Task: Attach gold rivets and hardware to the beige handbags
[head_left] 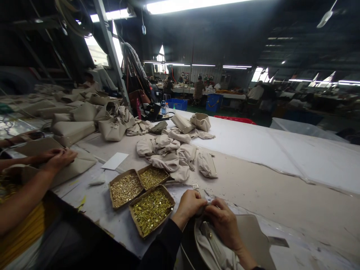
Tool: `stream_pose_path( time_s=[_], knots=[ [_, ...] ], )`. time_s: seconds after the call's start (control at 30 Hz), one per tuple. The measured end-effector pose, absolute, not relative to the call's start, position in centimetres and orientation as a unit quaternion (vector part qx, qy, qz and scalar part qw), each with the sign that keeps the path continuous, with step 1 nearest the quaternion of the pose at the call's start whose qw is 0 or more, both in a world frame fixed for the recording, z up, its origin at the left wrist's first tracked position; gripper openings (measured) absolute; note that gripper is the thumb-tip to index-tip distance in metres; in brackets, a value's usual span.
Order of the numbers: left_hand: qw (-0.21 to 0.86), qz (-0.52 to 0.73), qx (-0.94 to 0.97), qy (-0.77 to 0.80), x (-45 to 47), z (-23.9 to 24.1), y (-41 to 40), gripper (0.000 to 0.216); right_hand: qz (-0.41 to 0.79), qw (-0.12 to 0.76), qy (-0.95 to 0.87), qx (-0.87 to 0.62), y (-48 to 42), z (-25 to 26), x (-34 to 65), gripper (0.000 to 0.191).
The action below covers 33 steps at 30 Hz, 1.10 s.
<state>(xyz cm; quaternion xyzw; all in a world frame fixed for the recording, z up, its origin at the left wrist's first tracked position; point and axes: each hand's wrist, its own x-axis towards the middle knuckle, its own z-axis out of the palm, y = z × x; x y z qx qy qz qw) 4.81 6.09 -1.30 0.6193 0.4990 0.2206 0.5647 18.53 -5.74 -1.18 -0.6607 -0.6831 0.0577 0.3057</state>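
My left hand [189, 206] and my right hand [223, 221] are closed together on the top edge of a beige handbag [250, 236] that lies at the table's near edge. The fingers of both pinch the bag's fabric; what small part they hold between them is hidden. Left of my hands stand three cardboard trays of small brass fittings [152, 210]. A small metal buckle [195, 186] lies on the table just beyond my left hand.
A heap of beige bag pieces [174, 152] lies in the middle of the long white table [281, 150]. More bags [84, 116] are piled at the far left. A co-worker's hands [56, 157] at the left rest on another bag. White card [114, 160] lies nearby.
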Motion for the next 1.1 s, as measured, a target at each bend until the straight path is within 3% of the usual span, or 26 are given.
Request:
stream_pose_path(
  time_s=[1.1],
  knots=[
    [0.549,0.200,0.632,0.509,4.70,-0.37,5.56,0.019,0.117,0.373,-0.647,-0.655,-5.59,-1.78,18.91,0.024]
  ],
)
